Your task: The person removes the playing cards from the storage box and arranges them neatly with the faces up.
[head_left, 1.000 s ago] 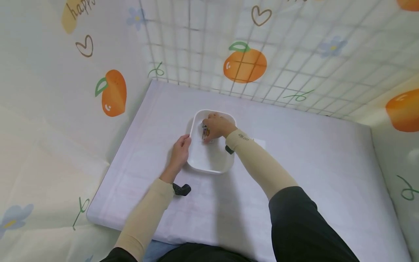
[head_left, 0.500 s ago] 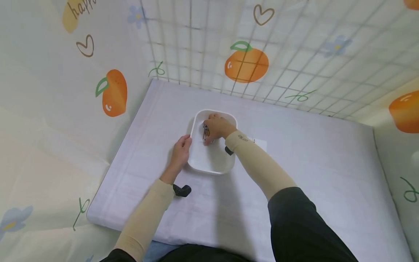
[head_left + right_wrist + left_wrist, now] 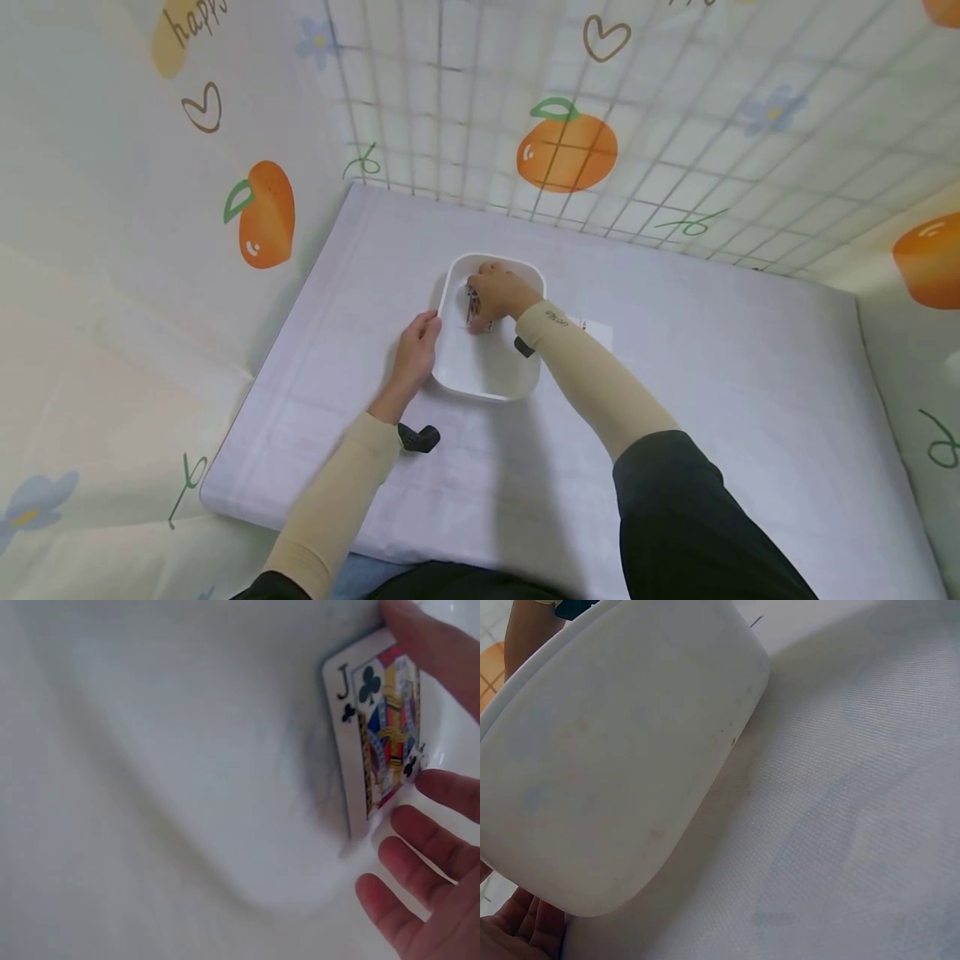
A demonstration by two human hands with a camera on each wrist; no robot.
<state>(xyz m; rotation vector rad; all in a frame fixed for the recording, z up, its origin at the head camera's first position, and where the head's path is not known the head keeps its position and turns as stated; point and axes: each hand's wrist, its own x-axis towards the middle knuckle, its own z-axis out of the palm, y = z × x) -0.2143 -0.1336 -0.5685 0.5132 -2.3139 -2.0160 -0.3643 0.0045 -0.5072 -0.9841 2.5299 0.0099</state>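
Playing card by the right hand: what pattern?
The card bears a red, yellow and blue jack of clubs, clearest in the right wrist view.

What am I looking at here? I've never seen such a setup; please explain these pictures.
There is no machine: these are a person's two bare hands. The wide view comes from a camera on the head; the close ones come from a camera on each wrist. A white tray is on a pale-covered table. The left hand holds the tray's side. The right hand reaches inside, thumb and forefinger at opposite edges of a jack of clubs, apparently pinching it. A white piece with a dark mark lies right of the tray, partly hidden by the right sleeve.
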